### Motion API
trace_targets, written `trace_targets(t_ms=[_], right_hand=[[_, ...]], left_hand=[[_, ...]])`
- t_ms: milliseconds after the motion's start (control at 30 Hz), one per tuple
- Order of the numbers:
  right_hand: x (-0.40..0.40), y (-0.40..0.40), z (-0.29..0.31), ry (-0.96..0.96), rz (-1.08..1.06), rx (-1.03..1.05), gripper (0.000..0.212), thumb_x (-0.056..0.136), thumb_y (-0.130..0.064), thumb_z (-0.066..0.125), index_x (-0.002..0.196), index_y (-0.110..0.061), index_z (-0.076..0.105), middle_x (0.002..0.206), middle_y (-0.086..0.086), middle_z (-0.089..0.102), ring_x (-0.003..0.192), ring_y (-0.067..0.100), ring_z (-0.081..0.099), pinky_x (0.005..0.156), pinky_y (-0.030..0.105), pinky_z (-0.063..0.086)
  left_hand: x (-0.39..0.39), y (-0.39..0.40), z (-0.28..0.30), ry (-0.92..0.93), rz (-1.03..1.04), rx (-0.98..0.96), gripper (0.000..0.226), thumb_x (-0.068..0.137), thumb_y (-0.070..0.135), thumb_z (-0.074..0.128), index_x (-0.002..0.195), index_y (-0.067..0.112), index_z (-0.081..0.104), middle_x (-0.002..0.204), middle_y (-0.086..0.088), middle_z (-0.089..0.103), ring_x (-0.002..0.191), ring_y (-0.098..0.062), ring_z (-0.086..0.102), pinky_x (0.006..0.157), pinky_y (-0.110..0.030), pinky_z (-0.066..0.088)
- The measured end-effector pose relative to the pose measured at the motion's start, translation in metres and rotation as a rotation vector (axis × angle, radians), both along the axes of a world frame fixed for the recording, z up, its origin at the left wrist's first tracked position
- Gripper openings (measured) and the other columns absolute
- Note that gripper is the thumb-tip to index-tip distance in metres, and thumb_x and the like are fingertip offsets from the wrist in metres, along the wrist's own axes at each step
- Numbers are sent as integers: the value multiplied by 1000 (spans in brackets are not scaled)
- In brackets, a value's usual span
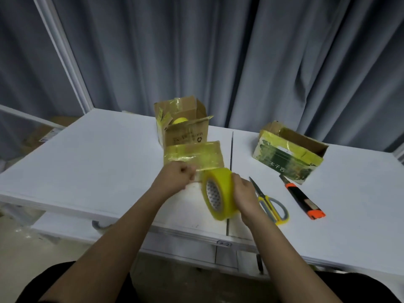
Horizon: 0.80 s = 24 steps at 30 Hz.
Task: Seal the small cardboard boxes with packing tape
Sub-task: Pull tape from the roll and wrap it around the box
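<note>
Head view: right hand [243, 197] grips the yellow packing tape roll [219, 194] above the white table [87, 162]. Left hand [179, 178] pinches the tape's free end. Directly beyond lies a small closed cardboard box covered in yellowish tape [194, 155]. Behind it stands an open brown cardboard box [183, 123]. Yellow-handled scissors [270, 203] lie just right of the roll.

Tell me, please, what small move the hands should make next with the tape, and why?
Probably draw the strip further out toward the flat box. The left hand pinches the tape's free end, the right hand grips the tape roll, and only a short strip is out.
</note>
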State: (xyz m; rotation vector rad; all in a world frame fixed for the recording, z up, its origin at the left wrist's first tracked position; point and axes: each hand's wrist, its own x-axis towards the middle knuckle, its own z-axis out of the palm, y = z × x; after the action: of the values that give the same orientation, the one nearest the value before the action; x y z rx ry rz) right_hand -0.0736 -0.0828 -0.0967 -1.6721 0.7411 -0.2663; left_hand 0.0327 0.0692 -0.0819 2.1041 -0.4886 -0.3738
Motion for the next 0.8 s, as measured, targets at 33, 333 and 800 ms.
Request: trace_targets(t_ms=[33, 333, 800], right_hand=[[-5, -9, 1, 12, -4, -9, 42, 100, -36, 34, 83, -10, 63, 84, 13, 61, 74, 18, 57, 59, 27, 38], [-19, -29, -3, -99, 107, -18, 27, 89, -53, 55, 99, -29, 63, 98, -7, 66, 84, 4, 62, 67, 19, 46], [21, -10, 65, -319, 230, -788, 49, 69, -51, 70, 111, -42, 47, 111, -24, 52, 88, -5, 43, 69, 22, 40]], left_hand=[[3, -3, -5, -251, -8, 165, 23, 91, 32, 60, 103, 14, 67, 113, -5, 64, 105, -24, 59, 86, -33, 49], [27, -37, -32, -538, -348, 851, 99, 81, 63, 57, 149, 37, -11, 160, -6, -10, 145, -36, -4, 114, -59, 5], [21, 18, -13, 107, -316, 267, 79, 71, 65, 68, 140, 40, 41, 141, 12, 47, 128, -12, 44, 100, -31, 39]])
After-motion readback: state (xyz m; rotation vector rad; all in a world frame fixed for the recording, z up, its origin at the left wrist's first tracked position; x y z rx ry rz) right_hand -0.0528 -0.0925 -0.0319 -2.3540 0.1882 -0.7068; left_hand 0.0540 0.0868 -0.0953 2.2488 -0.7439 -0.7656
